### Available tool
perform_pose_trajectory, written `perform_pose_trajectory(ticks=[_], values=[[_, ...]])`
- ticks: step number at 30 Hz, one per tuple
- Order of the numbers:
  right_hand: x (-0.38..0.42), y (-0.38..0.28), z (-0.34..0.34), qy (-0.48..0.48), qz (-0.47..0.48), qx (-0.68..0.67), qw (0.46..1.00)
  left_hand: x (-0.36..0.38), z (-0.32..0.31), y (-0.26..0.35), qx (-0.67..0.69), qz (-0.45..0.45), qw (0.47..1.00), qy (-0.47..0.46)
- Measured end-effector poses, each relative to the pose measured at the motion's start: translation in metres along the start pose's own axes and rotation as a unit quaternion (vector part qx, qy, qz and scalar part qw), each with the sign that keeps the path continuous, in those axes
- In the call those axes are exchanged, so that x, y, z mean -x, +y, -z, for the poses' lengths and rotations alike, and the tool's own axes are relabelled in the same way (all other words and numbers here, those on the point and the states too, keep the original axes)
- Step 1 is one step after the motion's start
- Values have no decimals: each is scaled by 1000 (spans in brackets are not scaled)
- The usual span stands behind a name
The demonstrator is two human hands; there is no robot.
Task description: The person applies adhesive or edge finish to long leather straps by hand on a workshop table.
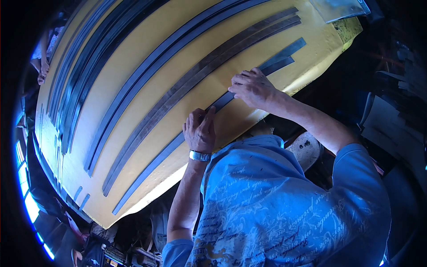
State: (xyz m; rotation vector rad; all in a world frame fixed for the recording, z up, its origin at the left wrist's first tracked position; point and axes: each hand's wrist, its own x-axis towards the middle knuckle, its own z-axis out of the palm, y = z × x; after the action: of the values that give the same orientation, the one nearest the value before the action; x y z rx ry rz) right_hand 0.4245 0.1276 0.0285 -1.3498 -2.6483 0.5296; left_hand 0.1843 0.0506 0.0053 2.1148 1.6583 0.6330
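A long dark leather-like strip [147, 167] lies along the near side of the yellow tabletop [147, 111]. My left hand [199, 131], with a metal-banded watch at the wrist, is closed at the strip's middle, thumb and fingers bent over it. Further right, my right hand [252, 88] rests on the same line of strip with its fingers curled together. Past that hand, a second strip end [289, 50] runs alongside, overlapping or touching the first. My fingers partly hide where the strips meet.
Brown paired strips [195, 75], blue-grey strips [133, 84] and a thick dark bundle [89, 66] lie across the table. A clear plastic sheet or bag [340, 9] sits at the far right corner. Another person's hand [43, 71] is at the left edge; short pieces [84, 201] lie nearby.
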Motion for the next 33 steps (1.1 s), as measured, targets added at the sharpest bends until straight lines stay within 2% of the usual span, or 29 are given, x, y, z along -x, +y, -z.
perform_pose_trajectory(ticks=[5,7,8,10,14,16,19,23,25,33], values=[[-2,-1,0,-25,6,30,999,-10,8,20,-69,-8,997,-15],[-2,-1,-3,-30,8,31,999,-20,-1,29,26,-4,1000,-7],[-3,0,-3,-27,14,38,999,-26,-9,35,20,0,1000,-4],[-3,4,-4,-21,24,45,998,-39,-32,43,120,-21,992,34],[9,25,3,33,41,-36,998,-40,-41,39,105,-29,992,64],[17,45,16,60,46,-67,995,-43,-42,41,103,-22,992,68],[25,66,42,23,35,-15,999,-42,-38,44,135,71,988,14],[26,79,41,31,52,3,998,-47,-36,53,105,81,991,27],[27,82,34,39,60,12,997,-45,-39,51,71,52,995,40],[27,83,30,53,61,15,997,-47,-42,54,71,88,993,42]])
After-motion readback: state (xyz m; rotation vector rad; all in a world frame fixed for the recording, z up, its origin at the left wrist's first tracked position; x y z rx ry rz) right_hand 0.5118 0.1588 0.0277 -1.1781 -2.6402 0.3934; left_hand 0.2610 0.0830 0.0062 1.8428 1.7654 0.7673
